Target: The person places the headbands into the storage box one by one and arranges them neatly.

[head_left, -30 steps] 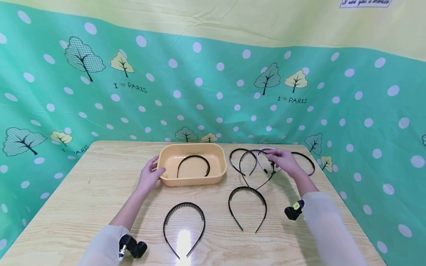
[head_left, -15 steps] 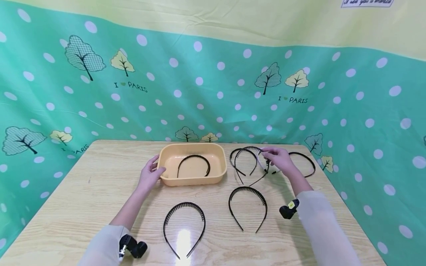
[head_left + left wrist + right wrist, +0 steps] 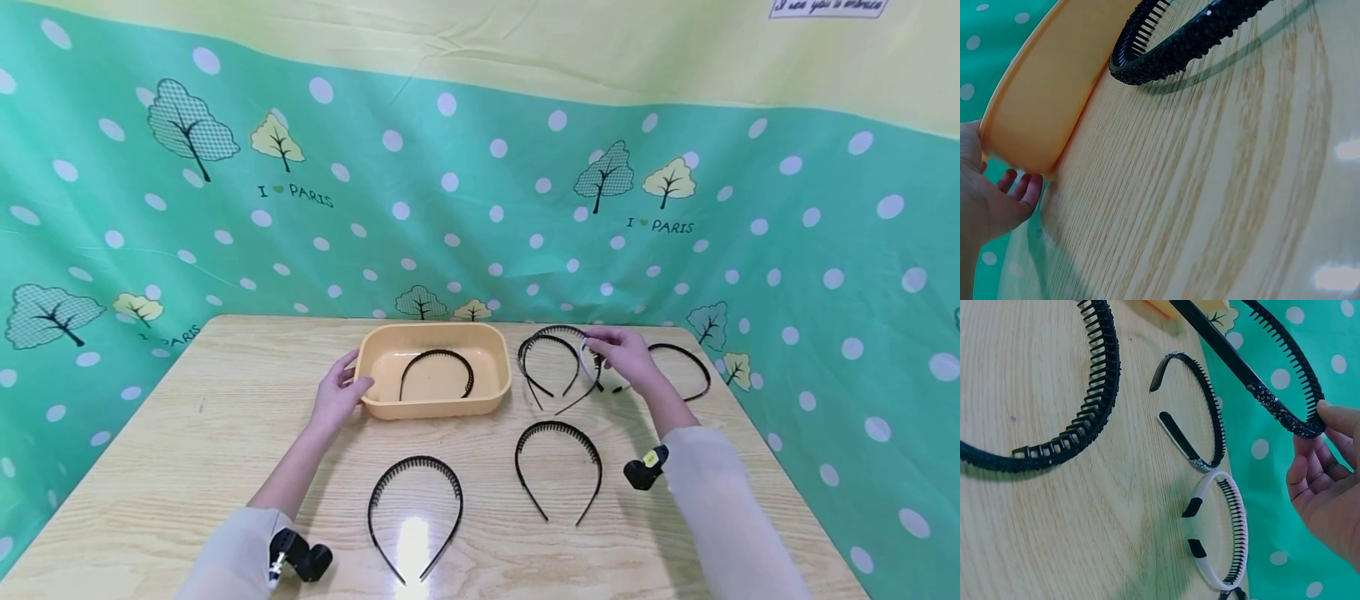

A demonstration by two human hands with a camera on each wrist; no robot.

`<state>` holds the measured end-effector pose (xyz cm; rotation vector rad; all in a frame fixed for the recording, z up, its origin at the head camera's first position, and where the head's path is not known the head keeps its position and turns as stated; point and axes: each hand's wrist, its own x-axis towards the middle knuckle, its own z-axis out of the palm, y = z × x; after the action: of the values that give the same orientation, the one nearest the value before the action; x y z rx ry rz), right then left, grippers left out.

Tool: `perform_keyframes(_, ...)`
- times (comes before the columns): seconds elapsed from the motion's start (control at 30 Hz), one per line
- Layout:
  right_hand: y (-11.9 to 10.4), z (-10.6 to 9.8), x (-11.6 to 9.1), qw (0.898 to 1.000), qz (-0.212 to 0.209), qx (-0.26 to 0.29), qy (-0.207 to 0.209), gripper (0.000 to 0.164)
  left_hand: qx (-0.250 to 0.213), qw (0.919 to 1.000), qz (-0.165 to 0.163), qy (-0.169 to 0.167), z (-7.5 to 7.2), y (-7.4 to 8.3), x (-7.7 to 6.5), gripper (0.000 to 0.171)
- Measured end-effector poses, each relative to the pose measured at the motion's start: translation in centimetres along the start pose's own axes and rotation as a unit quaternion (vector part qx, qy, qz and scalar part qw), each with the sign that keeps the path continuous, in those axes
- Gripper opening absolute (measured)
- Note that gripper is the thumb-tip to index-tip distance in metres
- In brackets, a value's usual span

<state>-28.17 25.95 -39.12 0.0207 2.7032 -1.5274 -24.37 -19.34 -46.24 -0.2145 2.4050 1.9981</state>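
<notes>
A black toothed headband hangs above the table, its curved side pinched between the thumb and fingers of my right hand. In the head view it overlaps another black headband lying on the table, and a white headband lies partly behind my right hand. My left hand grips the left end of a pale orange plastic basin, thumb over the rim and fingers outside. One black headband lies within the basin.
Two black headbands lie nearer the front of the wooden table: one headband at centre left, another headband at centre right. A further black headband lies at the back right. A green dotted curtain hangs behind.
My right hand has moved slightly left and back with the pinched headband, which now overlaps the back headband more. The left hand and basin have stayed in place.
</notes>
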Motion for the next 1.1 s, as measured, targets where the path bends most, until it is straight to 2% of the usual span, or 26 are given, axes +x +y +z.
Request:
perform_keyframes(0.23, -0.1, 0.3, 0.4, 1.000, -0.003, 0.004, -0.009, 0.039, -0.003, 1.0000, 0.002, 0.001, 0.0, 0.1, -0.1, 0.064)
perform_keyframes(0.47, 0.0, 0.8, 0.6, 1.000, -0.004, 0.019, -0.001, 0.038, -0.010, 0.9999, -0.001, -0.003, 0.0, 0.1, 0.0, 0.066)
perform_keyframes(0.7, -0.6, 1.2, 0.5, 1.000, -0.004, 0.019, 0.003, 0.038, -0.014, 0.9998, -0.012, -0.004, 0.0, 0.0, 0.1, 0.066)
perform_keyframes(1.1, -1.4, 2.3, 0.5, 1.000, -0.008, 0.018, 0.023, 0.036, -0.013, 0.9998, -0.013, -0.001, 0.1, 0.1, 0.0, 0.066)
